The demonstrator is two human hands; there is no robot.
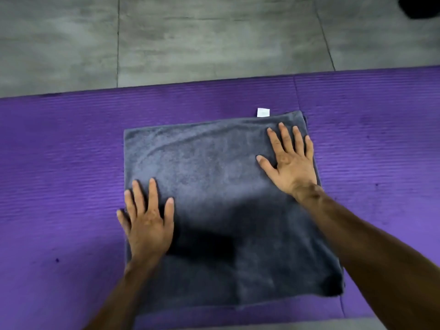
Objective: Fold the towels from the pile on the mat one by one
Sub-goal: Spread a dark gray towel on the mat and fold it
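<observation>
A dark grey towel (pixel 214 186) lies flat in a rough square on the purple mat (pixel 59 163). A small white label (pixel 263 112) sticks out at its far edge. My left hand (pixel 147 220) lies palm down with spread straight fingers on the towel's left edge. My right hand (pixel 291 160) presses flat on the towel near its far right corner, fingers straight and apart. No pile of other towels is in view.
Grey tiled floor (pixel 214 39) lies beyond the mat's far edge. A dark object (pixel 421 5) sits at the top right corner of the view. Bare mat stretches to the left and right of the towel.
</observation>
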